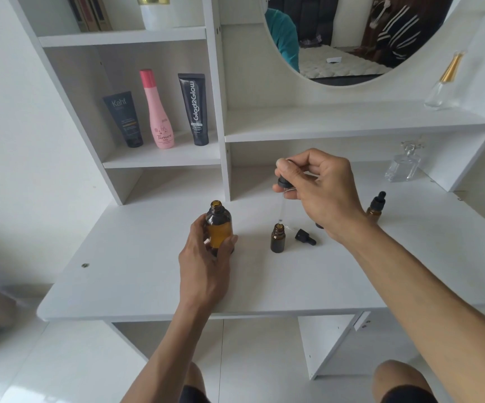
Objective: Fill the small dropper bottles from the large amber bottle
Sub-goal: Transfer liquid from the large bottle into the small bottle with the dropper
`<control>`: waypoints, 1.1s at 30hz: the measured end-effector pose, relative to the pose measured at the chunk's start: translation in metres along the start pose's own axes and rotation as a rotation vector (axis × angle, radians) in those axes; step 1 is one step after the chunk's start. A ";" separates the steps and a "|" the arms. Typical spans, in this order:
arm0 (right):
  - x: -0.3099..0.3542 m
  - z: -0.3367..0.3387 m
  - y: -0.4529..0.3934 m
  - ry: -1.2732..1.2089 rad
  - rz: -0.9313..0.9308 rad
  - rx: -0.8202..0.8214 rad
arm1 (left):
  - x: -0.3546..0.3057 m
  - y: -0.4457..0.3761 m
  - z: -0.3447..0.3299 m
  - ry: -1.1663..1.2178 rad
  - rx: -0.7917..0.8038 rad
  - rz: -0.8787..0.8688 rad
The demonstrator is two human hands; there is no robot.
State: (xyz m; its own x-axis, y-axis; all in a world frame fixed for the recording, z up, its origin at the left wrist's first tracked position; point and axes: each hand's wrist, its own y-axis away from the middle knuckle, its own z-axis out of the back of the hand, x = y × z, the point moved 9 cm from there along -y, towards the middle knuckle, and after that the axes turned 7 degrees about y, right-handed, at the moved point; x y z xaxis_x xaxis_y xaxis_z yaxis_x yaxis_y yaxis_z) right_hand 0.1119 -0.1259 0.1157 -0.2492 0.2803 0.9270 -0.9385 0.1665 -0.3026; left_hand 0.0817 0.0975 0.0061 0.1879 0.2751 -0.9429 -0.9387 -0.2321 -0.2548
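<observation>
The large amber bottle [218, 225] stands uncapped on the white desk [148, 271], and my left hand [203, 257] grips its lower body. My right hand [314, 187] pinches the black bulb of a dropper [283, 181]; its glass pipette points down, the tip just above the mouth of a small open amber bottle [277, 238]. A small black dropper cap [305, 237] lies on its side right of that bottle. Another small amber bottle [376, 206] with its dropper cap on stands farther right. A dark object under my right wrist is mostly hidden.
The left shelf holds a dark Kahf tube [125, 119], a pink bottle [159, 112] and a black tube [196, 109]. A clear glass bottle [404, 164] stands at the desk's back right, another with a gold cap [444, 82] on the upper shelf. A round mirror [351, 39] hangs above.
</observation>
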 end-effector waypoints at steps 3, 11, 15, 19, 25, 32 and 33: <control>0.001 0.000 0.000 0.007 0.003 0.000 | 0.000 0.000 0.000 0.002 -0.001 -0.002; 0.003 0.001 0.000 0.022 0.015 -0.002 | -0.001 0.000 0.000 0.000 -0.003 -0.003; 0.006 0.002 0.000 0.032 0.029 -0.003 | -0.001 0.000 0.000 0.002 -0.006 0.005; 0.008 0.000 0.000 0.032 0.032 0.001 | 0.000 0.000 0.000 0.012 -0.009 0.012; 0.010 -0.001 0.001 0.045 0.047 -0.001 | 0.002 -0.001 0.000 0.012 -0.007 0.011; 0.016 0.001 0.000 0.034 0.069 -0.014 | 0.001 -0.001 0.000 0.014 -0.003 0.009; 0.017 0.001 0.000 0.034 0.070 -0.015 | 0.001 -0.001 0.000 0.014 -0.003 0.006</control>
State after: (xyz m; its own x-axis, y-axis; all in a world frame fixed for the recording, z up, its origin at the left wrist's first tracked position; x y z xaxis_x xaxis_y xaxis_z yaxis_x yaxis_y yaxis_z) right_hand 0.1073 -0.1218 0.1313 -0.3059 0.3232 0.8955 -0.9151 0.1596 -0.3702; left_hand 0.0828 0.0976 0.0053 0.1858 0.2605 -0.9474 -0.9390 -0.2370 -0.2494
